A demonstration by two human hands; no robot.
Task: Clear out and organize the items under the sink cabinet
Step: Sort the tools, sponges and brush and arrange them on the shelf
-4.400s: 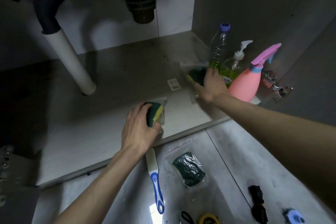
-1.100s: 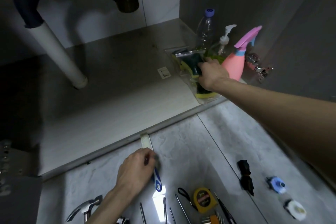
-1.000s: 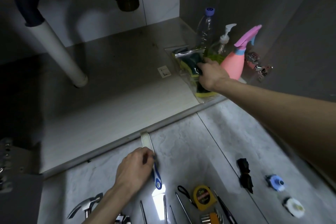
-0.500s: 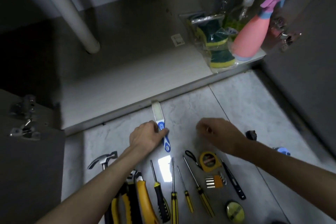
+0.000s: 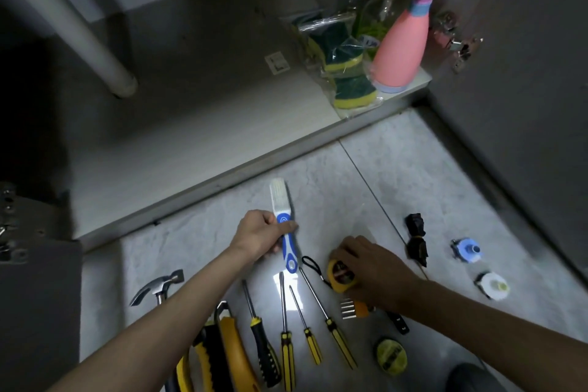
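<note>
Two hands down by the cabinet's front edge (image 5: 222, 183). Your left hand (image 5: 257, 237) grips the blue-white brush (image 5: 284, 226); your right hand (image 5: 369, 267) curls onto the yellow tape measure (image 5: 341, 278) just beyond.

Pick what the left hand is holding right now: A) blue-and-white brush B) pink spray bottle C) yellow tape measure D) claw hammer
A. The left hand has its fingers curled round the handle of the blue-and-white brush above the floor tiles, while the right hand rests on the yellow tape measure, the claw hammer lies untouched, and the pink spray bottle stands in the cabinet.
</note>
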